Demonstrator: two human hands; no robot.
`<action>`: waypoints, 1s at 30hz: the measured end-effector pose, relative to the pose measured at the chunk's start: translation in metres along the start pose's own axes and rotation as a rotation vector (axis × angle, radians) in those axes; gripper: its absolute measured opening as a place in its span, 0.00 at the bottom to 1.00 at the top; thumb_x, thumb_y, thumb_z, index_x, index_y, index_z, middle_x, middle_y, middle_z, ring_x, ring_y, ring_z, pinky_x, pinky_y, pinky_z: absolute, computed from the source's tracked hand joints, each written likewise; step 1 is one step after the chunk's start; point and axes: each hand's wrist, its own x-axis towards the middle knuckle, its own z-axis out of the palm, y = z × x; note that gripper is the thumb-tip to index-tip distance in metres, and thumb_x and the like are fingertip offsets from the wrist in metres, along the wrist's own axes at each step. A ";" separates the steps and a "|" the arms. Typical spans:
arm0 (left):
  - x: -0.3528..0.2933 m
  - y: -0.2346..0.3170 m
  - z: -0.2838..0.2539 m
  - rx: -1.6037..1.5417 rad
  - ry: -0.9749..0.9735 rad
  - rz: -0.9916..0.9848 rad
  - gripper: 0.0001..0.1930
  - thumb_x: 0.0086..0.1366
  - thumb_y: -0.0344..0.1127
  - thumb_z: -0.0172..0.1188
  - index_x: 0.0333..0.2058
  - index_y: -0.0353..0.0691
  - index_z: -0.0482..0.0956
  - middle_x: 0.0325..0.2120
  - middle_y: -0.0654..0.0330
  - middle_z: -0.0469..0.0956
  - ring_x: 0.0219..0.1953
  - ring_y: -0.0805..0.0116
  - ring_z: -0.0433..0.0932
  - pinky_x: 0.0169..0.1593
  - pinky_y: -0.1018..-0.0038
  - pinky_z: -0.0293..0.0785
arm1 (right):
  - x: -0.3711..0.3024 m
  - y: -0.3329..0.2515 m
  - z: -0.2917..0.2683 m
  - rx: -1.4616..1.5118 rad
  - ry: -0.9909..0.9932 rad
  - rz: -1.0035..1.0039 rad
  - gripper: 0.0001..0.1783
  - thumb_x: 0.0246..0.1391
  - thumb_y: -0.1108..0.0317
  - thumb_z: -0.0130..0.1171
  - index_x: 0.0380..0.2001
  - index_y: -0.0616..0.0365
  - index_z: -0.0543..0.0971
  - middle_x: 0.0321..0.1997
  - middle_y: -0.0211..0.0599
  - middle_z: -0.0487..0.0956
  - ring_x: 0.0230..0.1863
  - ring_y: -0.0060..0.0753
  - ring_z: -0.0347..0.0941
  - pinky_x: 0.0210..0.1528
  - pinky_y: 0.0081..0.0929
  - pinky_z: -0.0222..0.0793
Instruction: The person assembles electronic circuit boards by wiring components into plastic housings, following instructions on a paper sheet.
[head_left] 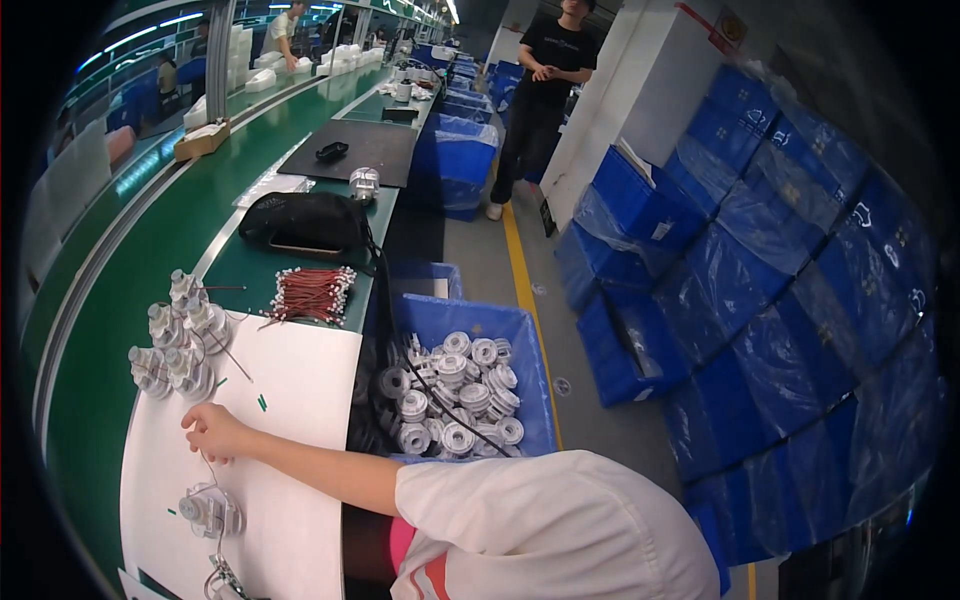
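Note:
My right hand (pixel 216 434) reaches in from the right over a white sheet (pixel 290 440) on the bench. Its fingers are pinched together on a thin wire (pixel 207 464). That wire runs down to a round white-and-clear plastic housing (pixel 208 512) standing on the sheet. Beyond the hand, several similar housings (pixel 180 345) are grouped together, some trailing wires. Short green pieces (pixel 262 403) lie scattered on the sheet. Another wired part (pixel 225 580) is cut off by the lower edge. My left hand is out of view.
A bundle of red wires (pixel 312 295) with white ends lies by a black bag (pixel 305 222). Beside the bench, a blue bin (pixel 535 375) holds many white round parts. Stacked blue crates (pixel 780 330) fill the right side. A person in black (pixel 545 90) stands in the aisle.

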 end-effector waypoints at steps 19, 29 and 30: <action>0.011 0.017 -0.020 -0.486 -0.082 -0.392 0.15 0.61 0.42 0.47 0.37 0.38 0.75 0.34 0.57 0.76 0.31 0.62 0.75 0.35 0.72 0.71 | 0.008 0.018 0.003 -0.306 0.023 -0.355 0.04 0.34 0.76 0.56 0.17 0.66 0.75 0.15 0.40 0.75 0.15 0.28 0.71 0.21 0.22 0.67; 0.011 0.029 -0.030 -0.623 -0.142 -0.545 0.16 0.59 0.43 0.49 0.37 0.37 0.76 0.33 0.55 0.76 0.31 0.63 0.75 0.36 0.73 0.71 | -0.007 0.009 -0.005 -0.542 0.339 -0.576 0.05 0.33 0.74 0.58 0.16 0.61 0.71 0.16 0.39 0.73 0.20 0.38 0.70 0.25 0.32 0.65; 0.015 0.034 -0.038 -0.524 -0.219 -0.562 0.16 0.59 0.44 0.50 0.37 0.38 0.76 0.34 0.54 0.76 0.32 0.63 0.75 0.36 0.73 0.70 | -0.007 0.009 -0.005 -0.606 0.375 -0.619 0.05 0.34 0.74 0.57 0.17 0.60 0.71 0.17 0.40 0.73 0.21 0.39 0.71 0.25 0.32 0.65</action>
